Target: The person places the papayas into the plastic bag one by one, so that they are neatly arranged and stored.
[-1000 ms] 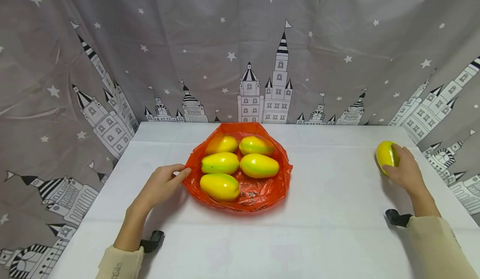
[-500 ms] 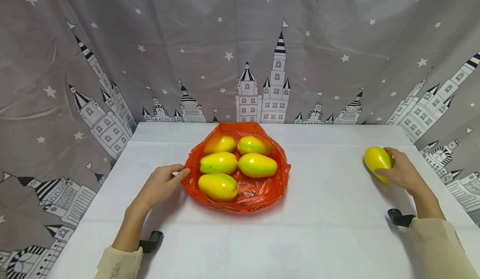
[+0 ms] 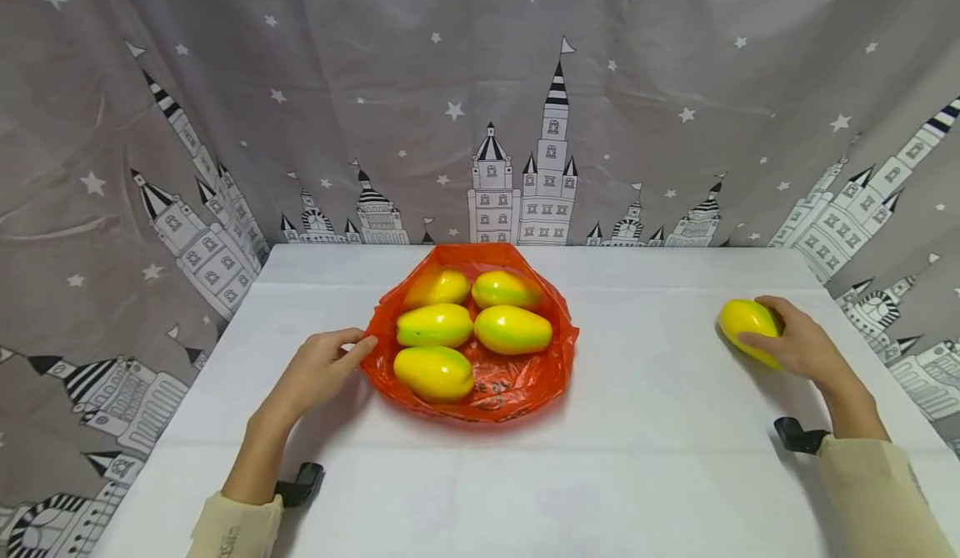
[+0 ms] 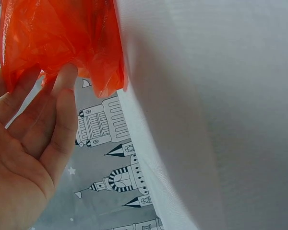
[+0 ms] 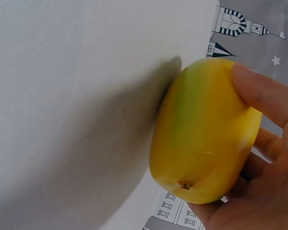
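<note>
A red plastic bag (image 3: 487, 412) lies spread open on the white table with several shiny yellow-green mangoes (image 3: 513, 330) inside. At the bag's left rim, my left hand (image 3: 322, 366) pinches the plastic between thumb and fingers; the left wrist view shows the fingertips (image 4: 67, 74) at the crinkled edge. Far to the right, my right hand (image 3: 806, 345) grips a single mango (image 3: 748, 330) from its right side. In the right wrist view this mango (image 5: 206, 129) has a green streak and a small brown stem spot, with thumb and fingers around it. Whether it touches the table cannot be told.
A white cloth covers the table (image 3: 525, 491). Behind and at both sides hangs a grey curtain (image 3: 420, 82) printed with castles and stars. Black wrist-worn pieces (image 3: 302, 485) sit near both cuffs. A stretch of white table separates the bag from the right hand.
My right hand has brought the mango leftward and slightly nearer to me, and the mango has turned a little. My left hand keeps its place at the bag's rim. The view has shifted slightly.
</note>
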